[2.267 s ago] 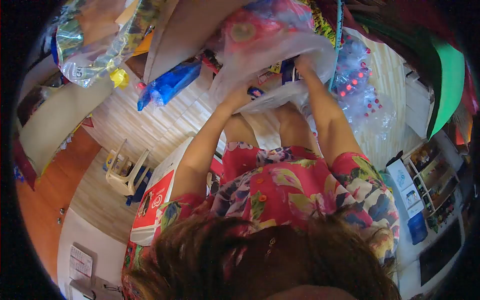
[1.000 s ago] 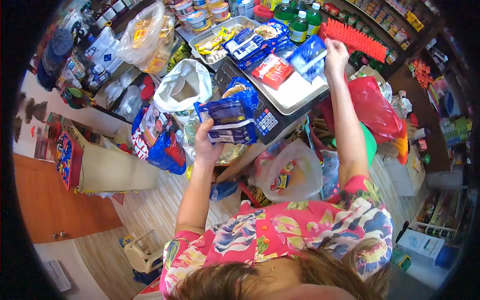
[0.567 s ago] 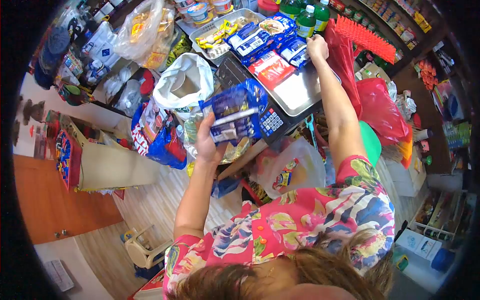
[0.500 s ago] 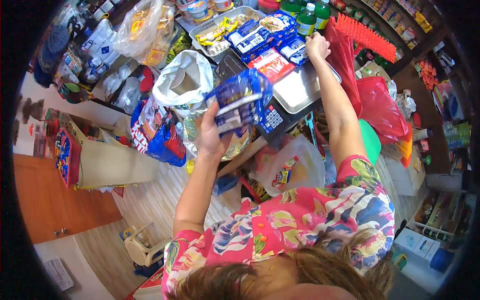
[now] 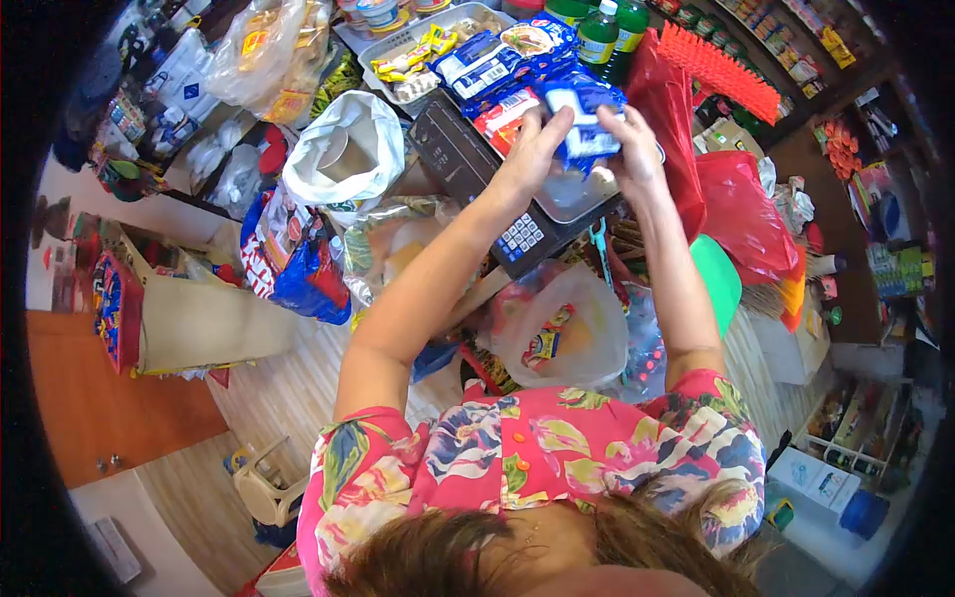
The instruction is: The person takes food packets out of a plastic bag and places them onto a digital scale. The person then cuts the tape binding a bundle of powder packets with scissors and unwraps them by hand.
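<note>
Over the metal tray (image 5: 575, 204) of the black scale (image 5: 453, 149), both hands are on blue packets (image 5: 587, 114), blurred by motion. My left hand (image 5: 532, 154) grips their left side, and my right hand (image 5: 632, 144) grips the right side, with fingers curled. A red packet (image 5: 502, 117) lies beside my left fingers at the tray's far left end. More blue packets (image 5: 482, 70) are piled just behind it. The scale's keypad (image 5: 520, 234) shows below my left wrist.
A white open bag (image 5: 343, 149) stands left of the scale. Green bottles (image 5: 599, 35) are behind the packets. Red plastic bags (image 5: 741, 209) hang at the right, near a red bristled brush (image 5: 716, 75). A clear bag (image 5: 567, 328) is below the scale.
My left hand has moved right and up, from left of the scale to over its tray, with the blue packets. My right hand is now beside it, also on packets, slightly lower than before.
</note>
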Demonstrator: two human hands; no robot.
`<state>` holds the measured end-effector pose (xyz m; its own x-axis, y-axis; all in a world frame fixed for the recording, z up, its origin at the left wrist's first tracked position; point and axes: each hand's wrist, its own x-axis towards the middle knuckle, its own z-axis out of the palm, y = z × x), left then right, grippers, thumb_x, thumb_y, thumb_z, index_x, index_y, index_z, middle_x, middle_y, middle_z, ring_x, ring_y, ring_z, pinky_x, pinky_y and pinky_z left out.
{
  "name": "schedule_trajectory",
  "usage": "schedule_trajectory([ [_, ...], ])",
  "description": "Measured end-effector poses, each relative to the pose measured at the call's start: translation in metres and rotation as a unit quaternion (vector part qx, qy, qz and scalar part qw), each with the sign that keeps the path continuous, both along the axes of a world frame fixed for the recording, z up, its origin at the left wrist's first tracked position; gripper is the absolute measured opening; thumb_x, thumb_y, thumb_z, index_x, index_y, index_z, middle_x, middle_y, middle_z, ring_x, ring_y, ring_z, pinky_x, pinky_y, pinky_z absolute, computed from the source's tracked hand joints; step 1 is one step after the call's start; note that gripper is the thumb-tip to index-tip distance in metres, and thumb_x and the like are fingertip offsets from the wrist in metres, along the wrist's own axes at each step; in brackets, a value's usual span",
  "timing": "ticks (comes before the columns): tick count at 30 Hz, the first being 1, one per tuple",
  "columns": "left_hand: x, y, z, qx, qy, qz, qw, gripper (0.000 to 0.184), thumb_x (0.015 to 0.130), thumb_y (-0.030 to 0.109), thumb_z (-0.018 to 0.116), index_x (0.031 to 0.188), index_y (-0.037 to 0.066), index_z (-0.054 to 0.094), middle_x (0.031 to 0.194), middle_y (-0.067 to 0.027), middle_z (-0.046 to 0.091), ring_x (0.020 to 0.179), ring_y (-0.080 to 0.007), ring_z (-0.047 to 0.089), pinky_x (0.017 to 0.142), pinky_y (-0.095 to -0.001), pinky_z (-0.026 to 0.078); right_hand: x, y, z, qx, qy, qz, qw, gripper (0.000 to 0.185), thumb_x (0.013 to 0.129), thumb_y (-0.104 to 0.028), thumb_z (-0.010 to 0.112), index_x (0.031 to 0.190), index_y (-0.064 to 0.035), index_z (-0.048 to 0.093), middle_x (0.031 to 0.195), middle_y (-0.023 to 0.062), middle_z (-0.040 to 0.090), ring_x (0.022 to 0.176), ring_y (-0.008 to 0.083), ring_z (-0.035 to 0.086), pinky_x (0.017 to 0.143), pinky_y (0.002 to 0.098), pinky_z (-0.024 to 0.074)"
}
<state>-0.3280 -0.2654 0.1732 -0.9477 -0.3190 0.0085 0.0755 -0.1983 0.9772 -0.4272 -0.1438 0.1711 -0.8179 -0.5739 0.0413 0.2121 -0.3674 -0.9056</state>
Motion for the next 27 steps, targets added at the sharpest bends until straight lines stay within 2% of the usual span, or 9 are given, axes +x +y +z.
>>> schedule_trajectory([
  [1,0.003,0.006,0.021,0.011,-0.058,0.002,0.998,0.064,0.088,0.045,0.05,0.131,0.004,0.027,0.118,-0.0142,0.049,0.097,-0.0207,0.056,0.084,-0.0383,0.046,-0.026,-0.001,-0.009,0.015,-0.002,-0.03,0.999,0.029,0.078,-0.018,0.066,0.101,-0.0037,0.056,0.085,0.0052,0.064,0.07,0.0151,0.064,0.055,0.0306,0.0533],
  [3,-0.031,-0.013,-0.021,-0.163,0.033,0.08,0.983,0.074,0.079,0.049,0.059,0.127,0.001,0.031,0.116,-0.022,0.049,0.102,-0.031,0.052,0.088,-0.0409,0.041,-0.071,-0.003,-0.013,0.053,0.034,-0.058,0.996,0.032,0.076,-0.019,0.067,0.101,-0.0024,0.056,0.086,0.0068,0.064,0.07,0.0152,0.064,0.055,0.0301,0.0528],
  [5,-0.017,-0.019,-0.01,-0.485,-0.008,0.162,0.859,0.074,0.069,0.035,0.07,0.127,0.006,0.035,0.118,-0.0205,0.045,0.112,-0.0366,0.043,0.093,-0.0477,0.034,-0.086,-0.008,0.008,0.106,0.036,-0.051,0.992,0.035,0.075,-0.02,0.068,0.103,-0.0018,0.056,0.085,0.007,0.064,0.068,0.015,0.063,0.054,0.0289,0.0518],
  [7,-0.01,-0.02,-0.017,-0.572,-0.084,0.175,0.797,0.068,0.068,0.032,0.07,0.124,0.007,0.04,0.116,-0.0166,0.044,0.113,-0.0349,0.039,0.093,-0.0488,0.032,-0.102,-0.022,0.012,0.173,0.086,-0.041,0.98,0.04,0.074,-0.018,0.068,0.107,0.0012,0.055,0.085,0.0086,0.063,0.067,0.0149,0.062,0.053,0.0293,0.0506],
  [11,-0.01,-0.022,-0.038,-0.617,-0.038,0.213,0.757,0.062,0.066,0.031,0.07,0.119,0.009,0.046,0.116,-0.0138,0.045,0.112,-0.0315,0.039,0.091,-0.0474,0.032,-0.127,-0.049,-0.014,0.171,0.126,-0.078,0.974,0.036,0.073,-0.017,0.067,0.104,0.0014,0.06,0.09,0.0119,0.065,0.076,0.0165,0.061,0.07,0.0285,0.047],
  [14,-0.014,-0.021,-0.036,-0.65,-0.003,0.219,0.727,0.056,0.064,0.025,0.07,0.114,0.009,0.051,0.117,-0.0147,0.044,0.112,-0.0311,0.039,0.092,-0.0476,0.029,-0.126,-0.045,-0.02,0.24,0.236,-0.175,0.925,0.033,0.072,-0.014,0.067,0.1,0.0035,0.062,0.088,0.0113,0.066,0.076,0.0131,0.061,0.069,0.0276,0.0462],
  [21,-0.009,-0.032,-0.033,-0.642,0.026,0.267,0.718,0.05,0.064,0.023,0.07,0.109,0.009,0.054,0.119,-0.0148,0.044,0.112,-0.032,0.039,0.091,-0.0452,0.031,-0.12,-0.046,0.015,0.074,0.183,-0.138,0.971,0.028,0.075,-0.003,0.066,0.1,0.0042,0.059,0.084,0.0083,0.064,0.072,0.0141,0.06,0.067,0.0245,0.0477],
  [25,-0.01,-0.055,-0.018,-0.624,0.067,0.382,0.679,0.045,0.065,0.02,0.07,0.105,0.005,0.052,0.123,-0.0238,0.036,0.117,-0.0402,0.034,0.098,-0.049,0.027,-0.144,-0.077,0.05,0.063,0.258,-0.155,0.952,0.025,0.075,-0.005,0.065,0.098,0.0046,0.059,0.087,0.0109,0.064,0.076,0.0156,0.06,0.07,0.0282,0.0483],
  [27,-0.018,-0.074,-0.02,-0.589,0.078,0.376,0.711,0.045,0.066,0.018,0.069,0.105,0.002,0.051,0.123,-0.0294,0.034,0.12,-0.0446,0.03,0.101,-0.0491,0.025,-0.173,-0.103,0.052,0.145,0.298,-0.129,0.935,0.022,0.077,-0.01,0.064,0.096,0.0011,0.06,0.086,0.0093,0.064,0.076,0.0141,0.058,0.068,0.0272,0.0449],
])
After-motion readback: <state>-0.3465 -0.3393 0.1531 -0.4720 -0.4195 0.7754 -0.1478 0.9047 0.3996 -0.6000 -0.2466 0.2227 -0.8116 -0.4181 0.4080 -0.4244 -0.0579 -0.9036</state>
